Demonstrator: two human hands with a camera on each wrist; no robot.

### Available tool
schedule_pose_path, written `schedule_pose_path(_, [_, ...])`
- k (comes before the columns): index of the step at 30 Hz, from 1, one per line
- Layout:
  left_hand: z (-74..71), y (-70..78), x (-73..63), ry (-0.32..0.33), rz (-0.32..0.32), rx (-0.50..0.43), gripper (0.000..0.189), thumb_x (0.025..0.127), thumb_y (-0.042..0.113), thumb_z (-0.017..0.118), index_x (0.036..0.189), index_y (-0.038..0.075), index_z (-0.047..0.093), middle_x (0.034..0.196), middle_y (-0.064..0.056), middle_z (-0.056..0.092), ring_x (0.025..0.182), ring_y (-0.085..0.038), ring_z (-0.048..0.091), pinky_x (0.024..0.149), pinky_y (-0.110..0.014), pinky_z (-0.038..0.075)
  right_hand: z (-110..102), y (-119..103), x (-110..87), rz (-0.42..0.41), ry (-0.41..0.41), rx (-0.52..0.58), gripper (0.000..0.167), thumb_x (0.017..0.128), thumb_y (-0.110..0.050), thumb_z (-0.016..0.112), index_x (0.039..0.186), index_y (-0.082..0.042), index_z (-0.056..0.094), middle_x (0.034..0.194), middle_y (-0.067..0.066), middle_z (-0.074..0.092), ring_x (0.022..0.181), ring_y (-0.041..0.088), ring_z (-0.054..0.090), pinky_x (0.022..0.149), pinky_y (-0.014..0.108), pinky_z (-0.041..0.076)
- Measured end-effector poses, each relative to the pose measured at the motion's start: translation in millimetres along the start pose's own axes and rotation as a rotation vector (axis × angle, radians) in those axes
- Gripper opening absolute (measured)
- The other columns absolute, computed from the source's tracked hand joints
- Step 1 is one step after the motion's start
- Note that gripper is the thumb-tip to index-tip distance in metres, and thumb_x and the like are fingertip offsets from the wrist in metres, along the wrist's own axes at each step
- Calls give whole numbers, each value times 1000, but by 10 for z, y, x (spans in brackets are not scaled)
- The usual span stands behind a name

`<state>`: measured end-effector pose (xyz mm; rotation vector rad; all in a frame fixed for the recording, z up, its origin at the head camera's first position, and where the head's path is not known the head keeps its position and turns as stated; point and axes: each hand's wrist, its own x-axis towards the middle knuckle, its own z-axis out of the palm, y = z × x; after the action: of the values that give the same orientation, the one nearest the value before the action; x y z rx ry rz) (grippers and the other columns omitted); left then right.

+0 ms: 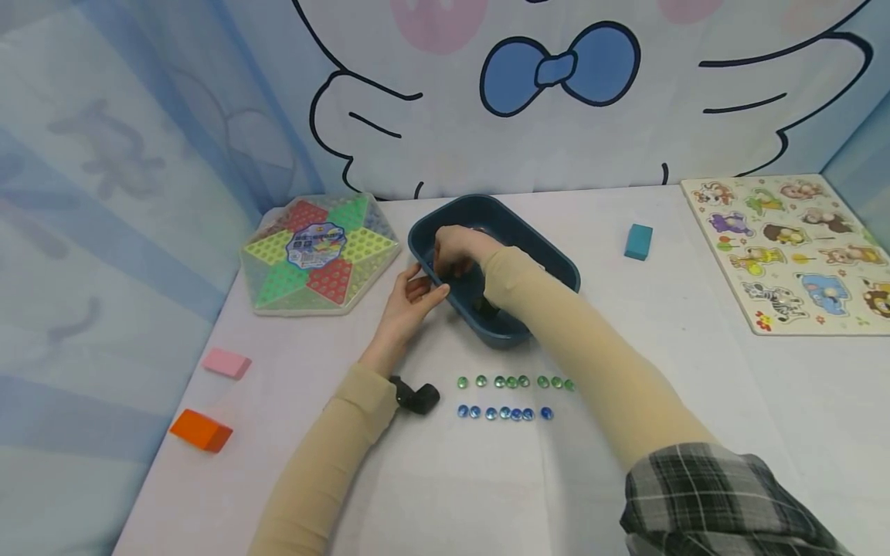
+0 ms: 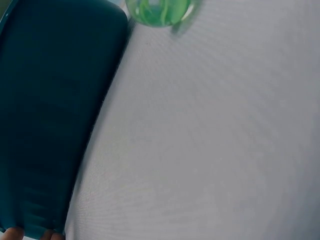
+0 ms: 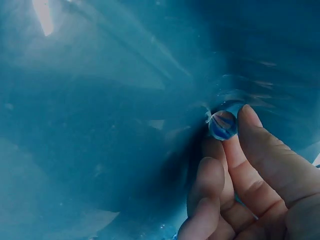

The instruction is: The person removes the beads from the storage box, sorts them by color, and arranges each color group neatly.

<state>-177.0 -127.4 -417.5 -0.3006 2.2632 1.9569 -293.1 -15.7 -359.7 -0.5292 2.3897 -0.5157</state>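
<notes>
A dark teal plastic basin (image 1: 495, 340) stands near the back middle of the table. My left hand (image 1: 403, 309) holds its near left side, thumb at the rim; in the left wrist view only fingertips (image 2: 14, 233) show against the basin wall. My right hand (image 1: 464, 245) reaches down inside the basin. The right wrist view shows its thumb and fingers pinching a clear glass marble (image 3: 223, 126) with a blue swirl, close to the basin's wall. Before the basin lie a row of green marbles (image 1: 511, 382) and a row of blue marbles (image 1: 517, 415).
A hexagonal checkers board box (image 1: 278, 251) lies left of the basin. Pink (image 1: 226, 363) and orange (image 1: 202, 431) blocks sit near the left edge. On the right are a teal block (image 1: 638, 242) and an animal puzzle board (image 1: 779, 255). A printed curtain (image 1: 556, 147) backs the table.
</notes>
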Motion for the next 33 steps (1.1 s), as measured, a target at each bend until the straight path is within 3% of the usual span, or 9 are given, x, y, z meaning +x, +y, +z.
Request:
schedule_pose_path(4, [7,55,-12,-18,-13,-23,74,84,30,68,144,18,27,141,-10,39,130,-23,38,107,-39,32,-21,33,-42,12,-10,7,11,85,-14,65,91,-5,66,93,8,63,76,19,61,67,28,53])
schedule_pose_path(10, [26,262,-172,-37,-28,0,73,86,26,66,145,14,24,144,-14,35,133,-26,35,108,-41,31,-52,71,-102,39,-45,-2,13,84,-16,67,92,-5,67,94,9,64,80,20,62,70,29,53])
schedule_pose_path(17, [48,12,-3,-14,-15,6,76,83,34,68,144,21,26,142,-9,38,131,-23,37,107,-40,32,-135,110,-180,11,-49,-47,16,84,-23,68,86,-7,69,83,4,63,66,14,60,60,25,50])
schedule_pose_path(22, [63,15,-20,3,-6,7,74,83,33,68,144,19,28,140,-10,40,130,-22,38,107,-39,33,-264,126,-296,4,-8,-9,18,85,-26,68,84,-8,70,85,3,62,64,12,59,62,25,51])
schedule_pose_path(28, [56,20,-29,10,2,3,74,84,31,68,144,18,27,140,-10,39,130,-23,38,107,-38,33,-417,169,-473,-38,17,55,24,87,-27,65,95,-4,70,90,4,63,68,13,61,74,32,54])
schedule_pose_path(33, [41,28,-34,16,-1,7,74,84,31,68,144,18,26,141,-10,39,130,-22,38,107,-38,33,-503,189,-661,-59,43,119,29,88,-28,63,103,-4,67,91,3,61,68,14,61,75,33,53])
